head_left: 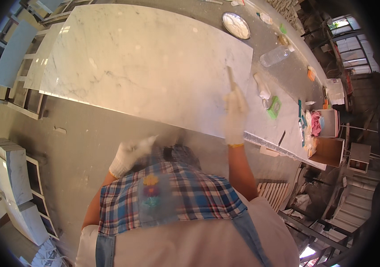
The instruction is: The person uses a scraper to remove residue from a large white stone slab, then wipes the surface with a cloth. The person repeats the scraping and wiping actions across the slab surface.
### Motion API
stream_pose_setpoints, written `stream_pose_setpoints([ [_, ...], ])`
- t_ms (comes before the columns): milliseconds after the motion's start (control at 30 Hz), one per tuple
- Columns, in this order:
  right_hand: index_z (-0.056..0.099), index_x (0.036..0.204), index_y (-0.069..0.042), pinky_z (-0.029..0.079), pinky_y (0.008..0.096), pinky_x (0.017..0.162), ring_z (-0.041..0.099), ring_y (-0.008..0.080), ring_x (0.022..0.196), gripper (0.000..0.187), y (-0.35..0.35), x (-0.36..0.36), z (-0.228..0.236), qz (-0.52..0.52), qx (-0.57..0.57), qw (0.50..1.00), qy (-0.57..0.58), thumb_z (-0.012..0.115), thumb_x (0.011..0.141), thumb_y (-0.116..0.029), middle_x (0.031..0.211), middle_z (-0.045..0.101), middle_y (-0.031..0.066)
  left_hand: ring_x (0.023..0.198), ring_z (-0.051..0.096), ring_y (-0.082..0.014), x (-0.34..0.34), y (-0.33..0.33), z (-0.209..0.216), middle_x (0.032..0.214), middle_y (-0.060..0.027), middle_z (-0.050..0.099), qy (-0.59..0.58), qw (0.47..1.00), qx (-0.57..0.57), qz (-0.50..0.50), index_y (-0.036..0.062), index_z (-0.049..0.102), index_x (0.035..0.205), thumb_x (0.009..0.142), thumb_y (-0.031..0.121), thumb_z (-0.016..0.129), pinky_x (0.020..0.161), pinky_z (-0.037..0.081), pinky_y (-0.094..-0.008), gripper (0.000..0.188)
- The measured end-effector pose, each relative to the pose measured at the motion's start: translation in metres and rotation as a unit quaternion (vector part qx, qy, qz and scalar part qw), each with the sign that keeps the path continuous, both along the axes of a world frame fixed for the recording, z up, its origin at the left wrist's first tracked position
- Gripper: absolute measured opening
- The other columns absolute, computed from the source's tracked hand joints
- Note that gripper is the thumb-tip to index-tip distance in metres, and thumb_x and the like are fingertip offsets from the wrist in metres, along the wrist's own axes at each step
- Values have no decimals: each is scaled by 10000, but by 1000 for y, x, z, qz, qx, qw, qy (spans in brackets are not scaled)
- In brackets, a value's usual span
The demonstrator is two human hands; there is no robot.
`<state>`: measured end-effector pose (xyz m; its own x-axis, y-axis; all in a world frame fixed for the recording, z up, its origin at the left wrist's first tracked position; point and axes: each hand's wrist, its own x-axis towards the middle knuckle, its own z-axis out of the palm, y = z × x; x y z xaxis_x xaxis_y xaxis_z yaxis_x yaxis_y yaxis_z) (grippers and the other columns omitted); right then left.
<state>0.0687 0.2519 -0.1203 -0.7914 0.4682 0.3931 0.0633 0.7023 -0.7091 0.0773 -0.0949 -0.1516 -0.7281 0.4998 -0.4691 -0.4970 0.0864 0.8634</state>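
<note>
A large white marble slab (145, 62) lies on a long workbench in front of me. My right hand (235, 116), in a white glove, is over the slab's near right corner and grips a pale stick-like tool (231, 78) that points away across the stone. My left hand (132, 153), also in a white glove, hangs blurred in the air below the slab's near edge, above the grey floor, and holds nothing that I can make out. I wear a checked apron with a denim bib.
On the bench to the right lie a round dish of white paste (236, 25), a clear plastic bottle (276, 55), a green sponge (274, 107) and open cardboard boxes (328, 149). Stone slabs on racks (10, 169) stand at the left. Metal frames are at the lower right.
</note>
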Motion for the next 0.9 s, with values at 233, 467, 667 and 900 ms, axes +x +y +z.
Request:
stream_pose_setpoints([
  [233, 643, 1271, 14, 349, 206, 553, 412, 33, 635, 322, 43, 41, 18, -152, -332, 931, 7, 546, 1034, -180, 822, 587, -13, 809, 635, -54, -1, 13, -7, 980, 21, 716, 20, 999, -18, -22, -7, 701, 1261, 962, 100, 710, 700, 525, -208, 317],
  [467, 665, 1167, -1, 348, 226, 543, 415, 52, 613, 266, 80, 49, 5, -159, -334, 929, 26, 543, 1031, -194, 801, 592, -4, 836, 627, -76, -3, 45, 9, 912, -9, 697, -4, 999, -42, 14, -47, 701, 1199, 944, 62, 704, 774, 522, -235, 277],
  [667, 652, 1039, -20, 323, 220, 536, 423, 41, 620, 203, 116, 30, 1, -114, -351, 928, 48, 540, 1038, -190, 782, 580, -12, 798, 616, -62, -1, 96, 24, 961, -23, 701, 32, 997, -40, 55, -65, 654, 1288, 960, 58, 684, 693, 506, -220, 352],
  [900, 666, 1129, -4, 365, 217, 561, 451, 44, 655, 242, 138, 6, -4, 25, -351, 934, -67, 553, 1043, -199, 848, 631, 1, 865, 633, -99, 7, 152, 36, 982, -43, 693, 71, 980, -82, 165, -89, 643, 1273, 934, 53, 684, 784, 517, -238, 369],
])
